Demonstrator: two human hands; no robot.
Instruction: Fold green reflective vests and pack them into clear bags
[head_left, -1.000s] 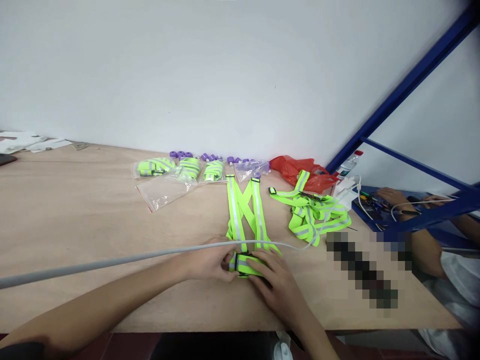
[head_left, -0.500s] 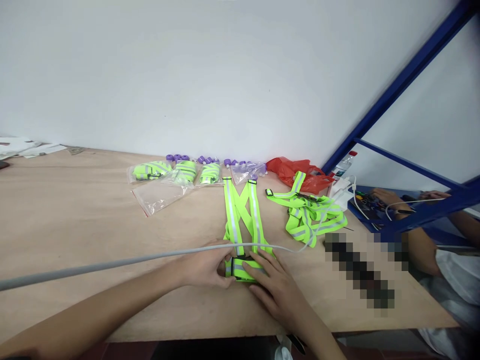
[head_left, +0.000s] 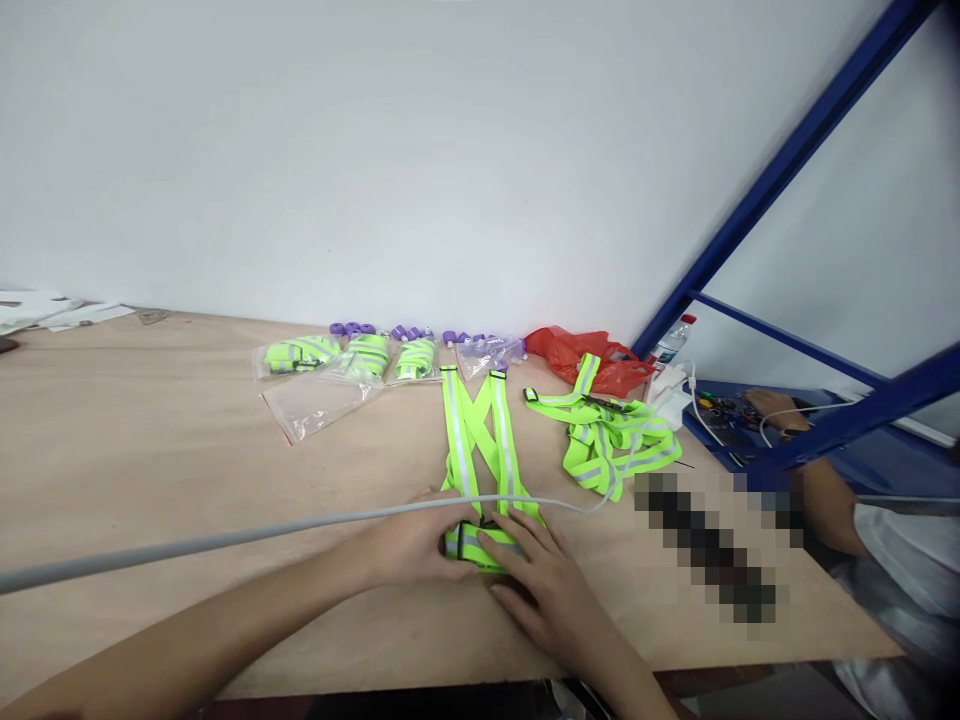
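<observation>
A neon-yellow reflective harness (head_left: pixel 508 450) with silver stripes lies on the table, two straps crossing and running away from me. Its near end is folded into a flat bundle (head_left: pixel 469 545) with a black buckle at the left. My left hand (head_left: pixel 424 540) closes around the left end of this bundle, thumb at the near edge. My right hand (head_left: pixel 544 585) lies over the right part, fingers stretched and resting on the band. A second, loosely heaped harness (head_left: pixel 622 440) is to the right.
Bagged harnesses (head_left: pixel 300 355) and a clear bag (head_left: pixel 322 405) lie toward the wall, beside purple pieces (head_left: pixel 409 332) and a red plastic bag (head_left: pixel 592 360). A grey cable (head_left: pixel 300 528) crosses the view above my wrists. A co-worker's arm (head_left: pixel 829 500) is at right, past the blue frame.
The view has shifted slightly, so the scene sits a little lower and to the left. My left thumb and fingers have closed in on the bundle's end; my right hand stays on top.
</observation>
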